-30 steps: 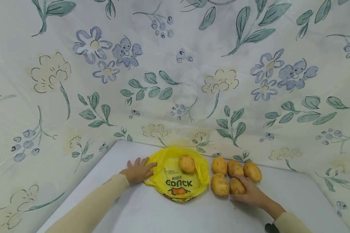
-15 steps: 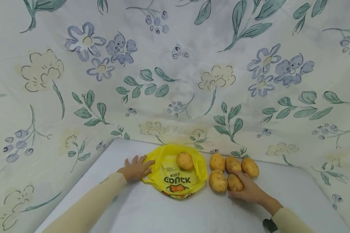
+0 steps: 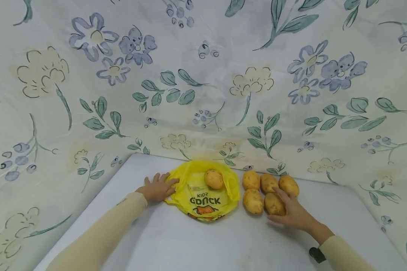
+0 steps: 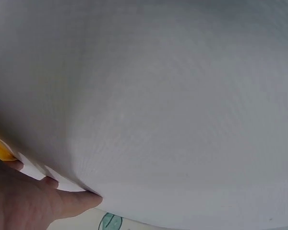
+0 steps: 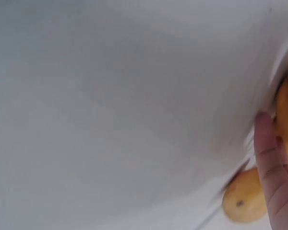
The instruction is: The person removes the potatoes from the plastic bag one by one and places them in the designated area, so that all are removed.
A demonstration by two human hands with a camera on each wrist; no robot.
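Since a second ago the whole scene is sitting slightly higher in the head view, and the right hand [image 3: 293, 212] is lying a little flatter over the near right potato [image 3: 274, 203], its fingers now stretching loosely along the tuber's right flank rather than wrapping under it; whether they are actually gripping it cannot be told. The left hand [image 3: 158, 187] is keeping its place, palm down with fingers spread, pressing the left edge of the yellow plastic bag [image 3: 203, 199] against the white table [image 3: 196, 244]. That bag is lying crumpled and glossy near the table's far edge, thin film with dark printed lettering and an orange picture, and one round, matte, speckled potato [image 3: 214, 179] is resting on its upper part. Just right of the bag, five oval, tan-skinned potatoes are clustering in two rows close to the far edge, three behind and two in front, touching one another. The right wrist view is showing straight fingers [image 5: 273, 163] beside blurred yellow-brown potato skin, and the left wrist view is showing the thumb [image 4: 79, 201] lying on the smooth table surface. A soft floral cloth [image 3: 203, 75] with blue flowers and green leaves is draping behind the table, wrinkled and matte.
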